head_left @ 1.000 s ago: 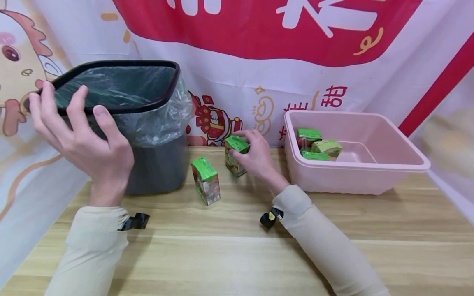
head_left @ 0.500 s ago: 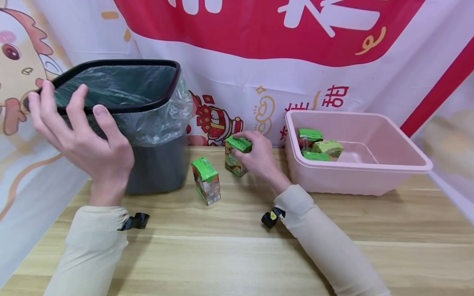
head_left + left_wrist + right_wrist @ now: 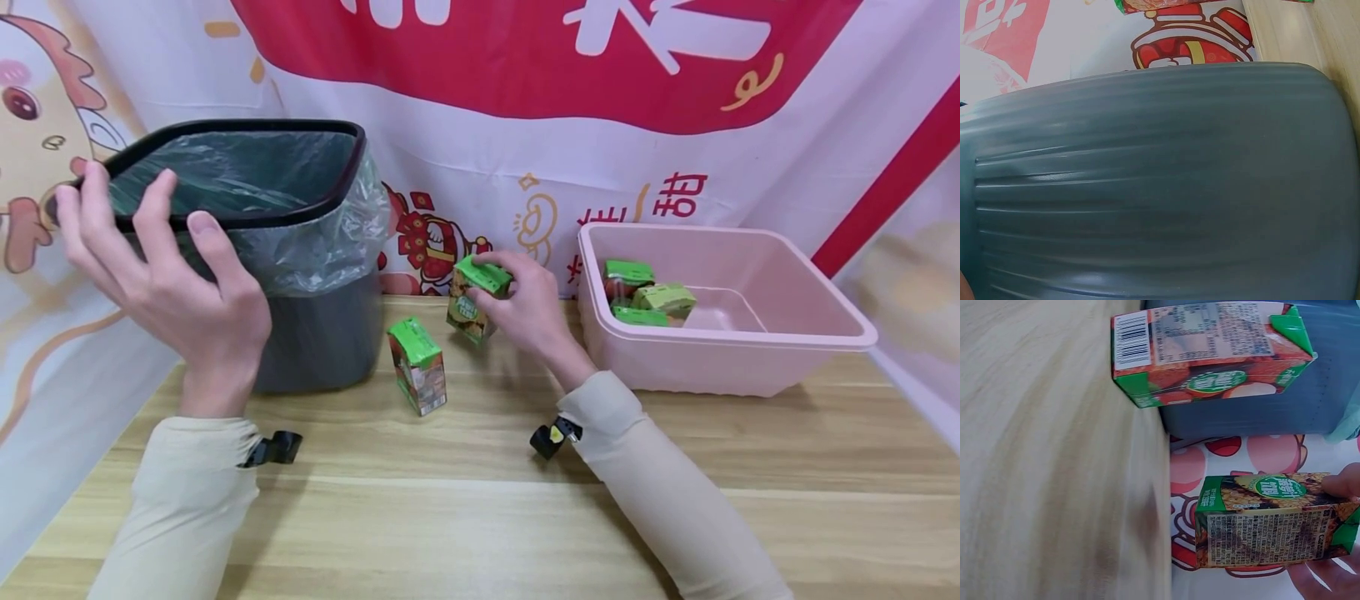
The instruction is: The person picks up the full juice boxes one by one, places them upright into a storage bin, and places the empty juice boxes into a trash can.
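My right hand [image 3: 528, 304] pinches a juice box [image 3: 467, 310] near its green top, thumb on the near side. In the right wrist view the held juice box [image 3: 1266, 537] shows a printed label, with a gap between its base and the tabletop. Another juice box [image 3: 417, 367] stands upright on the table, left of the held one. My left hand [image 3: 176, 283] is spread at the near left of the grey trash can [image 3: 318, 337], fingertips at its black rim. The left wrist view is mostly filled by the can's ribbed wall [image 3: 1179, 181].
A clear plastic liner [image 3: 360, 208] hangs over the can's edge. On the right stands a pink bin [image 3: 697, 362] with several juice boxes [image 3: 660, 298] at its left end. A printed cloth [image 3: 480, 142] hangs behind the wooden table [image 3: 465, 525].
My right hand has raised the juice box off the table and tilted it slightly. The left hand, the trash can and the other juice box have stayed in place.
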Demonstrator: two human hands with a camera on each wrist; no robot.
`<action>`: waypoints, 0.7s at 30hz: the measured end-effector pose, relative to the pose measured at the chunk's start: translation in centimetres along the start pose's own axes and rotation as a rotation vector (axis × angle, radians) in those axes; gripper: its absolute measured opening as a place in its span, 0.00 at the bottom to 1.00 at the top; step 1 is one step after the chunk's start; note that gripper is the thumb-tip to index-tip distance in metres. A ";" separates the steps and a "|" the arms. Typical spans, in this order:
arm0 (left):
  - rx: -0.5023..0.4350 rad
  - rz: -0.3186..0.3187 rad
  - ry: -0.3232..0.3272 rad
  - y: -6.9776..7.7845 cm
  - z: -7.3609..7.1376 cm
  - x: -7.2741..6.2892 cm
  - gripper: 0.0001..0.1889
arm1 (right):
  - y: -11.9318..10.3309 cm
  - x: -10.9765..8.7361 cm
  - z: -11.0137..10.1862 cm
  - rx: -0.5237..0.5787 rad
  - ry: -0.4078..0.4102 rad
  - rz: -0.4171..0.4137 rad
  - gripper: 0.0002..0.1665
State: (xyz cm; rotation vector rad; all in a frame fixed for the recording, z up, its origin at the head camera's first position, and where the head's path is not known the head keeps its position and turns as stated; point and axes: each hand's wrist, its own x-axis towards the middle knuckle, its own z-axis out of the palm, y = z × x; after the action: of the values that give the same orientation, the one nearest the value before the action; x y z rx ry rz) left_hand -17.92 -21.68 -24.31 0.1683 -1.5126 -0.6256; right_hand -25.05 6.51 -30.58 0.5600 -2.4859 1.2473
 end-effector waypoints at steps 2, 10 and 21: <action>-0.003 0.000 0.002 0.0 0.0 0.0 0.22 | -0.3 0.0 -0.2 0.010 0.002 -0.008 0.25; 0.002 -0.001 -0.005 0.0 0.0 0.0 0.22 | -1.4 0.2 -1.3 0.035 0.040 -0.100 0.23; 0.009 -0.003 -0.005 -0.1 0.0 0.0 0.22 | -4.0 0.8 -2.5 0.093 0.127 -0.205 0.24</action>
State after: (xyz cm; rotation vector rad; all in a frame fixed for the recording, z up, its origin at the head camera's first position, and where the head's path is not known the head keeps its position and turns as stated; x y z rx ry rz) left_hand -17.93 -21.80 -24.32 0.1759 -1.5207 -0.6220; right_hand -23.64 6.15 -26.03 0.7159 -2.2140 1.2797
